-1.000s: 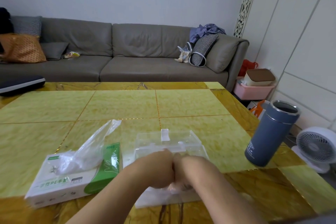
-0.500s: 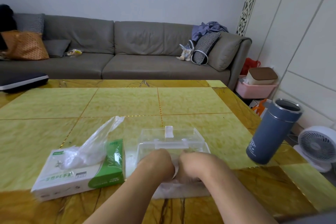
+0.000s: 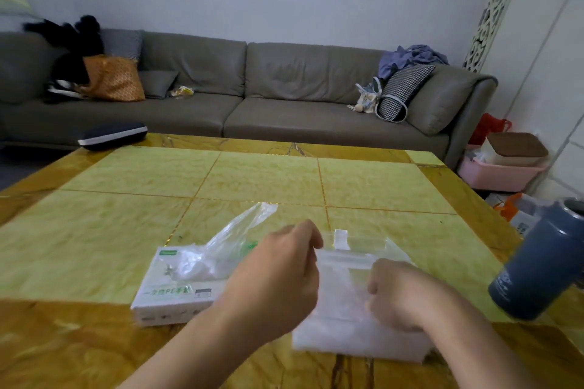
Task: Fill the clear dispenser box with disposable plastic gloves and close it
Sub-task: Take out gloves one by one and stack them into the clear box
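**Both hands over the clear dispenser box**

The clear dispenser box (image 3: 357, 303) sits on the worktop (image 3: 252, 186) directly under and between the two hands, close to the near edge. The left hand (image 3: 278, 275) hovers at the box's left end, fingers curled inward with the fingertips near the upper left corner of the lid (image 3: 350, 251); whether it pinches the lid or anything else I cannot tell, as the fingers are hidden behind the knuckles. The right hand (image 3: 398, 290) rests on top of the box toward its right side, curled into a loose fist; what it grips, if anything, is hidden too. The lid stands raised at the far side of the hands, a small white tab (image 3: 342, 239) at its middle.

Inside the box lies a whitish, crumpled mass of plastic gloves (image 3: 341, 319), blurred through the walls. Just left of the left hand is the white and green glove carton (image 3: 170, 297), with a loose clear glove (image 3: 234, 237) sticking up out of its top slot.

Right of the right hand, well apart, a blue-grey flask (image 3: 540, 265) stands at the worktop's edge. The worktop is yellow-green stone with amber borders. Beyond it runs a long grey sofa (image 3: 284, 98) with an orange cushion (image 3: 113, 79) and a checked cushion (image 3: 404, 88), against a pale wall. A pink bin (image 3: 499, 174) sits on the floor by the sofa's right end.
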`<control>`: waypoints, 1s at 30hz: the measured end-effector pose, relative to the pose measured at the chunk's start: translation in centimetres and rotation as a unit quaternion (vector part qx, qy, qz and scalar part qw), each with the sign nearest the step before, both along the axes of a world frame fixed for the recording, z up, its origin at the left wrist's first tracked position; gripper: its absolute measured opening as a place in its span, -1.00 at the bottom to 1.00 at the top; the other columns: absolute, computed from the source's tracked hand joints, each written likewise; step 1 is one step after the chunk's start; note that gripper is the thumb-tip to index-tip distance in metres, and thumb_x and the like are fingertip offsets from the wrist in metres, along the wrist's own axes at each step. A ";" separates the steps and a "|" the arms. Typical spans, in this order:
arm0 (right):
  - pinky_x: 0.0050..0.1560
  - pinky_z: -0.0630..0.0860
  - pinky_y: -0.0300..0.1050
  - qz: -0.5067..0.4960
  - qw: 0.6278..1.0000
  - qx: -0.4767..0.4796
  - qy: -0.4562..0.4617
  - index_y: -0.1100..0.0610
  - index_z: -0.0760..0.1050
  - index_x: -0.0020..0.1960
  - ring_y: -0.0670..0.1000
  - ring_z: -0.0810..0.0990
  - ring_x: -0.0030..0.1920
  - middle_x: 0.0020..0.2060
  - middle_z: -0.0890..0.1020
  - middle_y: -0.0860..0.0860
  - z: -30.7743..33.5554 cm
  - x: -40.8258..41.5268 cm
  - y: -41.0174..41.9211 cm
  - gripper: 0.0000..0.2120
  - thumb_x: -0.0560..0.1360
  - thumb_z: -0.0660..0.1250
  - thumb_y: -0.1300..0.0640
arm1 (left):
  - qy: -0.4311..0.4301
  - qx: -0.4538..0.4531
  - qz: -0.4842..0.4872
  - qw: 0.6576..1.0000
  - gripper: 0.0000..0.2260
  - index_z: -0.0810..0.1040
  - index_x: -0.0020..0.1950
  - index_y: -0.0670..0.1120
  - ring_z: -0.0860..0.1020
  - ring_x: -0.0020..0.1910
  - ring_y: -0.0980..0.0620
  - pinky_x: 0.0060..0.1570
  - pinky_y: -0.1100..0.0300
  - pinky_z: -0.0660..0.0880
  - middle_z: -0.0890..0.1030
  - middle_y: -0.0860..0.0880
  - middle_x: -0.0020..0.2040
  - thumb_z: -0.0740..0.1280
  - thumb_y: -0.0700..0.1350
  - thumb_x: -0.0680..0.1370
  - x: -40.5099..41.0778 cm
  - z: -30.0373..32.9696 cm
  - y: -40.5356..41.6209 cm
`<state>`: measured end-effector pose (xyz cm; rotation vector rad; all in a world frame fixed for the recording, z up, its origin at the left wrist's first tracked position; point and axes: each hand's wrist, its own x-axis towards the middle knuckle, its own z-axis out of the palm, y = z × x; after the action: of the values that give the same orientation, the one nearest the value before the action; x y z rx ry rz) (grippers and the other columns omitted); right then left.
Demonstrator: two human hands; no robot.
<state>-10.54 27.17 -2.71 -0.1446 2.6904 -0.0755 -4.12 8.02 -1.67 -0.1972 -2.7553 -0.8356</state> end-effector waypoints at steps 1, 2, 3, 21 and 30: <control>-0.34 0.39 -0.15 -0.005 0.999 -0.001 0.047 0.04 0.43 -0.12 0.02 0.53 -0.26 -0.20 0.52 -0.04 0.2 0.2 0.1 -0.90 0.48 0.21 0.23 | 0.041 0.009 0.040 0.998 -0.84 0.46 0.13 0.10 0.52 -0.13 0.17 -0.15 0.13 0.53 0.54 0.18 -0.07 0.23 -0.15 0.62 -0.1 0.0 -1.5; -0.28 0.46 -0.14 -0.006 0.995 -0.002 0.101 0.03 0.48 -0.06 0.03 0.57 -0.21 -0.15 0.56 -0.04 0.5 0.5 0.0 -0.85 0.47 0.20 0.24 | 0.063 0.015 0.084 0.994 -0.86 0.46 0.12 0.10 0.51 -0.13 0.17 -0.15 0.14 0.52 0.53 0.18 -0.06 0.26 -0.13 0.62 -0.1 -0.1 -3.2; -0.20 0.53 -0.10 -0.003 0.988 -0.001 0.152 0.01 0.52 0.00 0.06 0.61 -0.14 -0.10 0.58 -0.03 0.9 0.8 -0.4 -0.80 0.49 0.20 0.24 | 0.070 0.014 0.123 0.990 -0.86 0.46 0.14 0.08 0.50 -0.12 0.18 -0.12 0.13 0.53 0.53 0.17 -0.03 0.28 -0.11 0.62 -0.3 -0.4 -5.0; 0.56 0.18 -0.02 0.359 0.903 -0.059 0.227 0.09 0.29 0.59 0.16 0.43 0.41 0.42 0.46 0.07 -3.9 4.4 -12.5 -0.25 0.43 0.43 0.13 | 0.065 0.180 0.217 0.957 -0.91 0.71 -0.13 0.10 0.59 -0.14 0.36 -0.22 0.38 0.43 0.69 0.24 -0.22 0.45 -0.02 0.57 -1.1 -2.5 -11.7; 0.62 0.04 -0.01 0.342 0.915 -0.088 0.195 0.08 0.24 0.61 0.14 0.21 0.53 0.49 0.31 0.06 -3.2 5.2 -12.5 -0.32 0.53 0.35 0.21 | 0.237 0.226 0.233 0.916 -0.87 0.63 -0.02 0.07 0.51 -0.44 0.00 -0.46 0.10 0.48 0.67 0.09 -0.17 0.32 0.01 0.67 0.3 0.8 -11.8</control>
<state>-5.29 14.64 -5.87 -1.2610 2.8394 -0.0779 -3.78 -3.80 -0.92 0.2996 -1.9721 -1.0779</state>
